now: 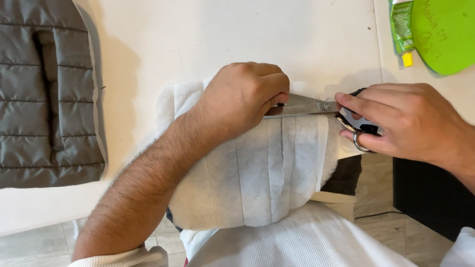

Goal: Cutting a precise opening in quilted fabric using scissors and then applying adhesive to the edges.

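1. Left hand [242, 96] clenched, pinning the white padded fabric [262, 173] at the table's [198, 34] near edge.
2. Right hand [405, 123] grips the scissors [307, 106] (blades pointing to nine o'clock), tips meeting the left fingers.

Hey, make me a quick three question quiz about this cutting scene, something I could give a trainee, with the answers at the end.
1. True or false: the right hand works the scissors.
2. Multiple choice: where is the left hand? A) on the grey quilted piece B) gripping the white padded fabric by the blades C) holding the green tube
3. Short answer: what lies at the table's left edge?

Key
1. True; its fingers are on the dark handles.
2. B.
3. A grey quilted fabric piece, lying apart from both hands. The green tube with a yellow cap sits at the top right, beside a green disc.
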